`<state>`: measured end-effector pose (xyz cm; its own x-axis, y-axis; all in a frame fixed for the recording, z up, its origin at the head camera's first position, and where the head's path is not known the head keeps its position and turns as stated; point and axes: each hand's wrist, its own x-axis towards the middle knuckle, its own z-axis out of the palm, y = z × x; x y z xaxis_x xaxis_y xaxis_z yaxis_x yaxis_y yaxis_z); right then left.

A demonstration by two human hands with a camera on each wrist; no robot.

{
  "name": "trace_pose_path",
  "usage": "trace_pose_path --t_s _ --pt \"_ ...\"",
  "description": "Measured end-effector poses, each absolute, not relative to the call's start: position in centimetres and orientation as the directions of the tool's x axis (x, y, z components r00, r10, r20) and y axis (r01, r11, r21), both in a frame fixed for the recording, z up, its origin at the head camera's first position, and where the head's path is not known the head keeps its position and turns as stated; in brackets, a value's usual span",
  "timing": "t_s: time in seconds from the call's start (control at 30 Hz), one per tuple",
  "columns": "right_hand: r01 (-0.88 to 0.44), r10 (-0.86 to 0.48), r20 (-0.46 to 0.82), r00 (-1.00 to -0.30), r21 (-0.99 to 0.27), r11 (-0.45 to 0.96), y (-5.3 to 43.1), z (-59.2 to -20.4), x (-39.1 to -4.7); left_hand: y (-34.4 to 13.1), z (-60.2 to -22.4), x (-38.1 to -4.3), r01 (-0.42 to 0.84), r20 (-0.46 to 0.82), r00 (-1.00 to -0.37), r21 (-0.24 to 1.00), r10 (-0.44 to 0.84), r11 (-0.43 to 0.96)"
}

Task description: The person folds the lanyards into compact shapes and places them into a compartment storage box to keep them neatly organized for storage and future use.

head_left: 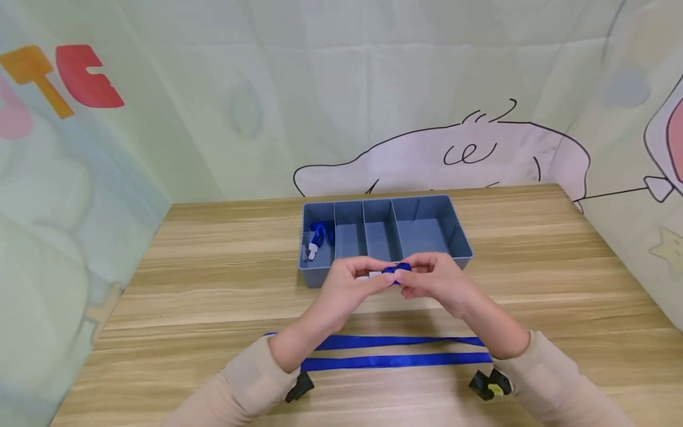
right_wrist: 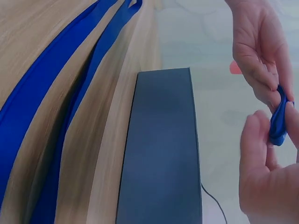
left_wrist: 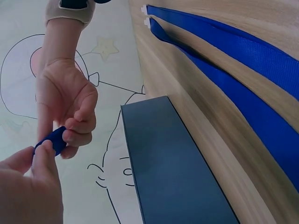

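Note:
In front of the tray, both hands hold a small folded blue lanyard (head_left: 397, 271) with a white clip (head_left: 375, 274) on its left end. My left hand (head_left: 341, 290) pinches it between thumb and fingers at the clip side. The right hand (head_left: 443, 281) grips the opposite end with curled fingers. In the left wrist view the folded lanyard (left_wrist: 55, 140) shows as a compact bundle between the two hands' fingertips. Below the forearms, two long blue straps (head_left: 395, 360) lie side by side across the table, with white clips (left_wrist: 146, 22) at one end.
A grey-blue divided tray (head_left: 315, 277) stands beyond the hands. Its leftmost compartment contains another blue lanyard (head_left: 319, 233) with a white clip. The wooden table (head_left: 213, 273) meets a printed curtain (head_left: 299, 107) at the back and sides. Black devices (head_left: 300, 386) sit at the wrists.

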<state>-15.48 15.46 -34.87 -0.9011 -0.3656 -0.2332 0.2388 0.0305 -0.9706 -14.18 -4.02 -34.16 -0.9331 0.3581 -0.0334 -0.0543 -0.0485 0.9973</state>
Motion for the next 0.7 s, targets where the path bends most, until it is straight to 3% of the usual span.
trace_pose_path --t_s 0.2,0.47,0.7 --pt "0.303 -0.427 -0.216 -0.878 -0.942 -0.147 16.0 -34.7 -15.4 -4.5 -34.4 -14.6 -0.046 -0.020 -0.934 0.997 0.358 -0.064" --pt "0.086 -0.416 -0.118 -0.902 -0.992 0.095 16.0 -34.6 -15.4 -5.3 -35.1 -14.7 0.003 -0.027 -0.922 0.997 0.386 0.077" --pt "0.080 -0.401 -0.140 -0.905 -0.984 0.162 15.9 -34.7 -15.5 -5.8 -35.3 -15.0 0.027 -0.042 -0.913 0.986 0.405 0.164"
